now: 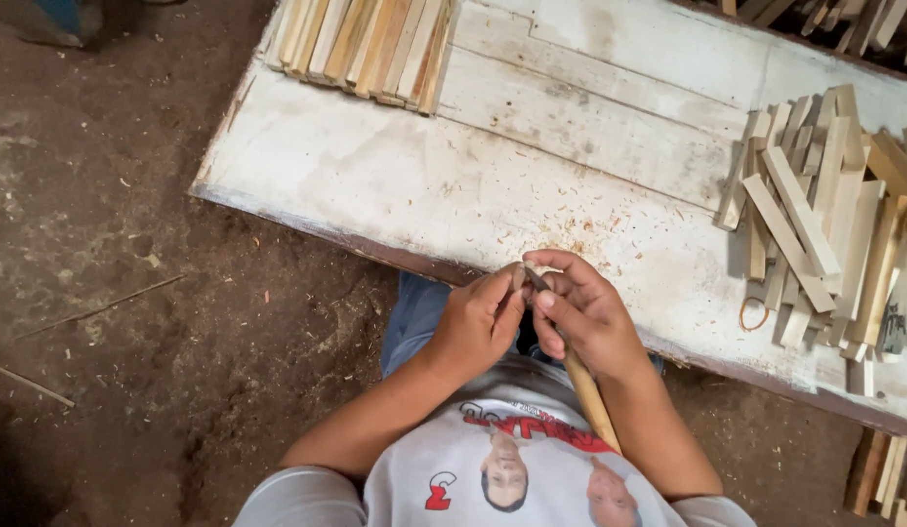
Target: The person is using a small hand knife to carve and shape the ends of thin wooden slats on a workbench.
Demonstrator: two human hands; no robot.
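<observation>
Head view shows both hands meeting just off the near edge of the counter. The right hand has its grip closed around a wooden-handled tool, whose long axis runs from the person's chest up and slightly leftward, its dark tip ending between the two sets of fingertips. The left hand is pinched shut at that same point on something too small to make out, thumb and forefinger touching the tool's tip. Both hands are equally near it. Shavings lie on the white counter just beyond the fingers. Further right sits a loose pile of wooden sticks, and a neat stack of slats lies at the far left.
</observation>
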